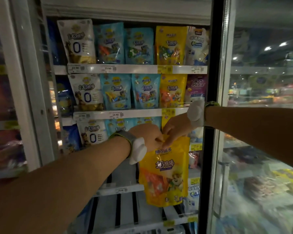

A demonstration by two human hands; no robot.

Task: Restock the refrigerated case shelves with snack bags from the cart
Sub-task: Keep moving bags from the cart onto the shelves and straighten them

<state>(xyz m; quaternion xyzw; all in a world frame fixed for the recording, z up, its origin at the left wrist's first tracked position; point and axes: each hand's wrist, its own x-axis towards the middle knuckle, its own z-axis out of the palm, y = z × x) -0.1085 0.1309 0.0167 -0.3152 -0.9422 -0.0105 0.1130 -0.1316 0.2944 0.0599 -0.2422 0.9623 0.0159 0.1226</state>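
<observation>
A yellow snack bag hangs in front of the open refrigerated case, level with the third shelf. My left hand pinches its top edge from the left. My right hand pinches the same top edge from the right. Both wrists wear white pads on straps. Behind the bag the lower shelf shows bare white racks with dark slots. The cart is out of view.
The two upper shelves carry rows of white, blue, yellow and purple snack bags above price tags. More white and blue bags stand on the third shelf behind my hands. An open glass door stands at the right, and a door frame rises on the left.
</observation>
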